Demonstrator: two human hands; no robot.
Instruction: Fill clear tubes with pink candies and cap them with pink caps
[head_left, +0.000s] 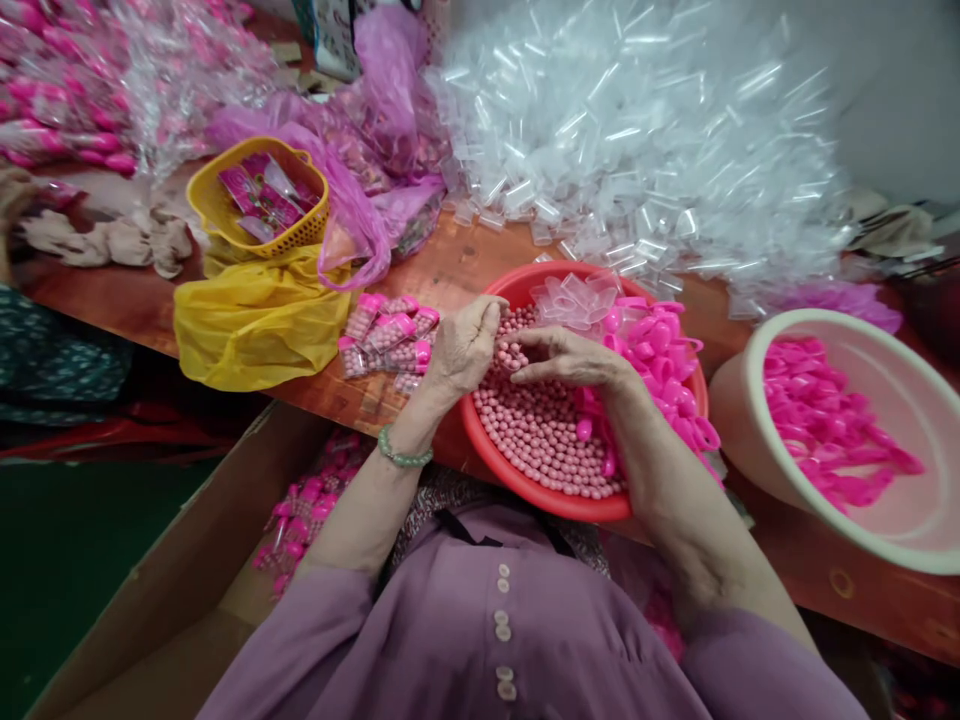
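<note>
Over a red basin (491,440), my two hands are close together. My left hand (466,345) is closed, thumb pressed to the fingers; whatever it holds is hidden. My right hand (566,358) has its fingers curled around a small cluster of pink beads (512,356), beside the left hand. More round pink beads (544,435) cover the near side of the basin. Clear plastic cases (576,298) lie at its far side, and bright pink plastic caps (660,350) are heaped on the right. Bead-filled cases with pink caps (390,335) lie left of the basin.
A large heap of clear cases (637,130) covers the back. At right stands a white tub (739,375) of pink parts. A yellow basket (259,245), yellow bag (259,320) and purple bag (390,60) are at left. Below is a cardboard box (172,560). Another person's sleeve (60,360) shows far left.
</note>
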